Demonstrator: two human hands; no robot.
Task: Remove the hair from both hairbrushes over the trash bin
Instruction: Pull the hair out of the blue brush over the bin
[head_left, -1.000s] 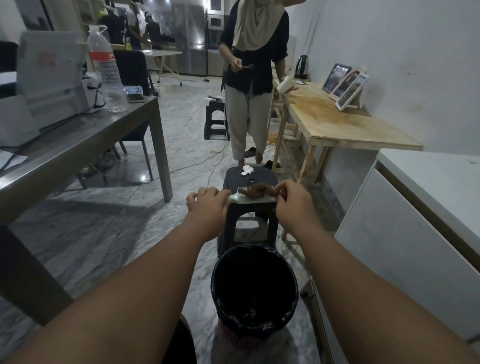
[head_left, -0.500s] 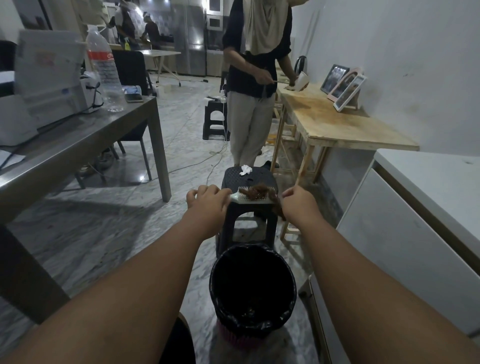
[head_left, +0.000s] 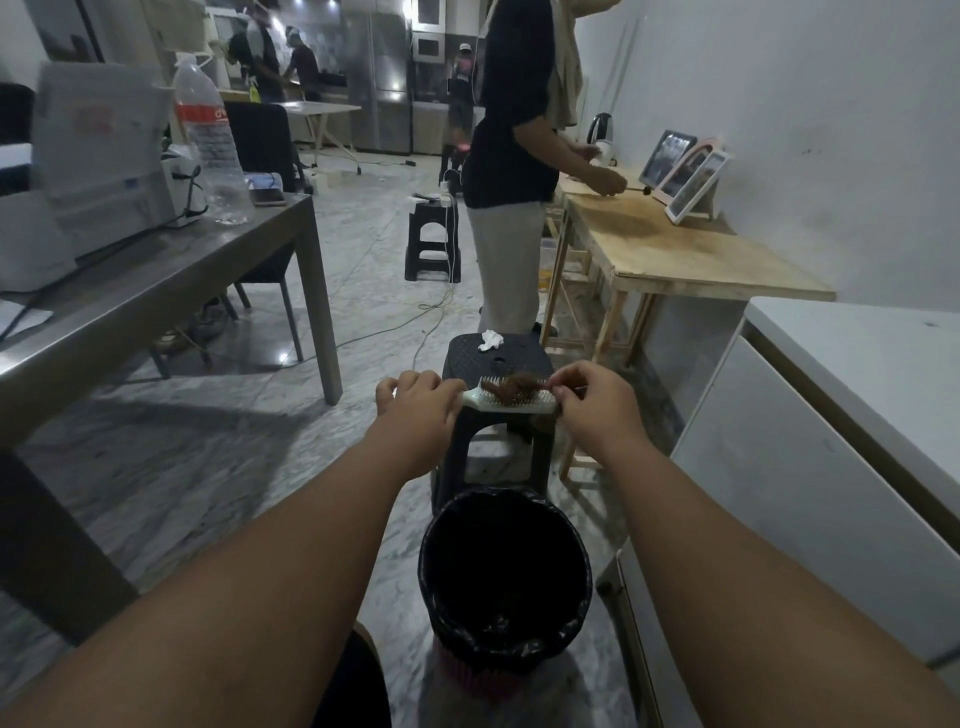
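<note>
A marble floor (head_left: 218, 467) runs through a long room, with a black-lined trash bin (head_left: 505, 582) standing on it, just in front of a black stool (head_left: 496, 358). Above and beyond the bin, the left hand (head_left: 415, 400) is closed around the handle of a pale hairbrush (head_left: 511, 402), held level with bristles up. A brown clump of hair (head_left: 519, 383) sits on the bristles. The right hand (head_left: 597, 400) has its fingers (head_left: 563, 387) pinched on the clump's far end.
</note>
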